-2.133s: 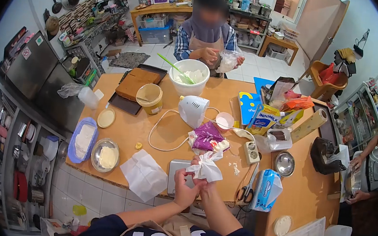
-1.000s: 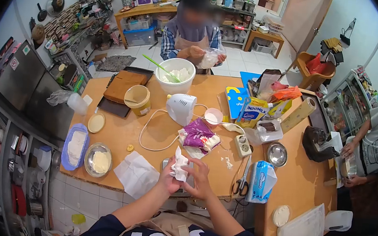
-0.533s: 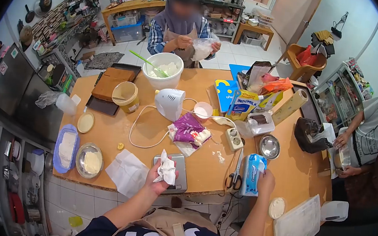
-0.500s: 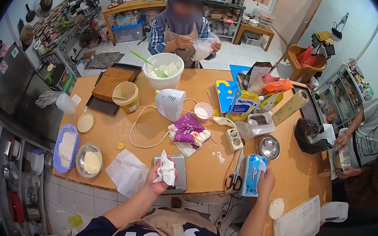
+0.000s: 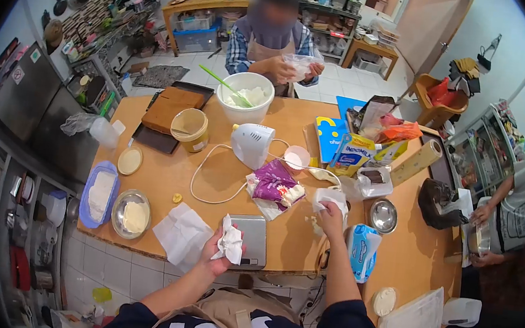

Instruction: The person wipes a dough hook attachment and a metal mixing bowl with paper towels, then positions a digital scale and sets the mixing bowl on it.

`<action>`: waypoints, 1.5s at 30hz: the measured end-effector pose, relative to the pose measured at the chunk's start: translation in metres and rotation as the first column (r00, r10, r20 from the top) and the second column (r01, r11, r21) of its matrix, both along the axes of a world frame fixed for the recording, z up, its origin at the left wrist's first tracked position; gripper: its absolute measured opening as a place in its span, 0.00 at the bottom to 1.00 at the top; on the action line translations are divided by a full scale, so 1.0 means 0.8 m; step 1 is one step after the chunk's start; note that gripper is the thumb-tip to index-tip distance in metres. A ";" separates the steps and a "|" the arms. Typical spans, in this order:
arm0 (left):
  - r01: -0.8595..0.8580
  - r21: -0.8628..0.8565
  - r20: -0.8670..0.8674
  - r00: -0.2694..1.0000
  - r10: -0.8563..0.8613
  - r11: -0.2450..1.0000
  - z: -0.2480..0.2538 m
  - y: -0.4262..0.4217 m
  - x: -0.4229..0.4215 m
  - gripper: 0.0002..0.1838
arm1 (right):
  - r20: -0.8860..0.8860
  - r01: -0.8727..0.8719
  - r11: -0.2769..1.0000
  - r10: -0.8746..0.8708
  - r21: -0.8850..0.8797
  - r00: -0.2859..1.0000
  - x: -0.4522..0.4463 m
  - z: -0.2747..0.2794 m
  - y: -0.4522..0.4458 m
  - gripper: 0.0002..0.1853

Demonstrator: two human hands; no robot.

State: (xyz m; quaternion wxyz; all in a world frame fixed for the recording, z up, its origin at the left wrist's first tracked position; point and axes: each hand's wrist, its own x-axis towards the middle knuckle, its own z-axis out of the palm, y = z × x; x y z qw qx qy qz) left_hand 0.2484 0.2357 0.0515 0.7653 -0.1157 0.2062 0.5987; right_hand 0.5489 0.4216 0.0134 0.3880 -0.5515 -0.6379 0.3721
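Observation:
A crumpled white tissue [image 5: 229, 240] rests in my left hand [image 5: 214, 254] at the front edge, beside a silver scale [image 5: 256, 240]. My right hand [image 5: 331, 220] grips a fresh white tissue [image 5: 330, 200] over the table, above the blue tissue pack [image 5: 362, 253]. Left of the power strip's cord, the purple package [image 5: 278, 183] lies open with white stuff on it. A white hand mixer [image 5: 251, 145] stands behind it. White paper [image 5: 182, 235] lies left of the scale.
A person [image 5: 273, 43] across the table holds a clear plastic bag near a white bucket [image 5: 245, 101]. Another person's hands [image 5: 484, 216] hold a metal bowl at right. A brown cake [image 5: 175, 110], a metal bowl of cream [image 5: 132, 214] and a blue tub [image 5: 100, 195] are at left.
My right hand has left the blue pack and moved up and left with a tissue pulled from it. The view has shifted, and my left hand keeps the crumpled tissue.

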 end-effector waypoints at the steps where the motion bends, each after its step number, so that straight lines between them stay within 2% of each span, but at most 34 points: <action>1: -0.013 -0.017 0.003 1.000 0.013 1.000 0.004 -0.003 -0.002 0.18 | 0.034 -0.023 0.998 0.021 0.062 0.999 -0.003 -0.023 0.011 0.11; 4: -0.038 -0.046 -0.002 0.999 0.038 0.998 0.008 -0.011 -0.006 0.19 | 0.460 -0.161 0.985 0.118 0.055 0.880 -0.022 -0.028 0.038 0.11; 5: -0.043 -0.039 -0.014 0.999 0.042 0.998 0.001 -0.014 -0.008 0.19 | 0.524 -0.283 0.959 0.258 -0.033 0.812 -0.022 -0.024 0.045 0.11; 8: -0.073 -0.046 -0.049 0.996 0.071 0.996 -0.008 -0.020 -0.018 0.19 | 0.619 -0.487 0.869 0.336 0.088 0.710 -0.019 -0.023 0.046 0.11; 9: -0.087 -0.055 -0.054 0.995 0.084 0.995 -0.005 -0.022 -0.018 0.19 | 0.533 -0.478 0.878 0.404 0.002 0.744 -0.017 -0.025 0.051 0.12; 12: -0.073 -0.024 -0.069 0.995 0.072 0.997 0.003 -0.024 -0.021 0.19 | 0.571 -0.566 0.824 0.478 -0.030 0.667 -0.004 -0.031 0.047 0.12; 15: -0.082 -0.040 -0.031 0.996 0.081 0.996 -0.005 -0.023 -0.022 0.19 | 0.596 -0.539 0.842 0.417 0.030 0.686 0.005 -0.030 0.031 0.10; 18: -0.076 -0.011 -0.020 0.997 0.076 0.997 -0.005 -0.023 -0.020 0.15 | 0.543 -0.455 0.890 0.401 -0.039 0.738 0.015 -0.029 0.017 0.12; 21: -0.032 0.038 0.039 0.999 0.031 0.999 -0.007 -0.022 -0.020 0.17 | 0.519 -0.365 0.909 0.415 -0.200 0.748 0.024 -0.030 0.007 0.15; 24: -0.028 0.025 0.018 0.999 0.028 0.999 -0.004 -0.020 -0.017 0.19 | 0.464 -0.351 0.923 0.382 -0.154 0.799 0.033 -0.028 -0.016 0.18; 30: 0.004 0.076 0.058 0.998 -0.008 0.997 -0.004 -0.020 -0.019 0.19 | 0.388 -0.206 0.978 0.205 -0.041 0.898 0.032 -0.035 -0.055 0.25; 36: -0.011 0.027 0.051 0.999 0.009 1.000 -0.013 -0.022 -0.019 0.19 | 0.462 -0.133 0.989 0.092 0.057 0.882 0.009 -0.041 -0.068 0.22; 39: 0.004 0.051 0.023 1.000 -0.005 0.999 -0.015 -0.023 -0.018 0.18 | 0.497 -0.296 0.952 0.217 0.084 0.840 -0.006 -0.038 -0.052 0.21; 42: 0.029 0.068 0.053 0.998 -0.032 0.997 -0.013 -0.022 -0.018 0.18 | 0.433 -0.298 0.950 0.308 -0.093 0.847 -0.013 -0.025 -0.044 0.21; 45: 0.036 0.076 0.029 0.999 -0.039 0.996 -0.009 -0.023 -0.018 0.18 | 0.588 -0.502 0.864 0.426 -0.038 0.688 0.005 -0.030 -0.034 0.21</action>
